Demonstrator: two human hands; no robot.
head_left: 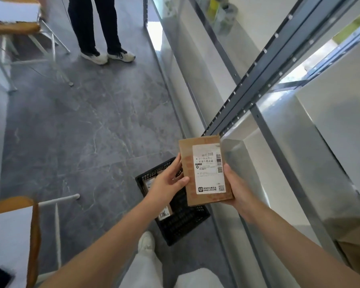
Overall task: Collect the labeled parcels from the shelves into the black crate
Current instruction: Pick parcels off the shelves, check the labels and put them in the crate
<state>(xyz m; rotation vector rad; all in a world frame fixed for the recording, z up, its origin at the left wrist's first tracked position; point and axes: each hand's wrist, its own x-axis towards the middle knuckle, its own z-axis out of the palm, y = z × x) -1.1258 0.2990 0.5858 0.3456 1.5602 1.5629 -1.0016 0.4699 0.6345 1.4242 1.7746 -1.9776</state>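
I hold a flat brown cardboard parcel [187, 163] with a white shipping label facing me, between both hands. My left hand [167, 183] grips its left edge, thumb on the front. My right hand [236, 189] holds its lower right edge from beneath. The parcel hangs above the black crate [183, 223], which stands on the floor beside the shelving. Inside the crate lies another labeled parcel [164, 214], partly hidden by my left hand and forearm.
Grey metal shelves [279, 113] run along the right. Another person's legs [100, 34] stand on the grey floor at the top. A white table with a wooden edge [12, 235] is at the lower left, and another table [14, 19] at the upper left.
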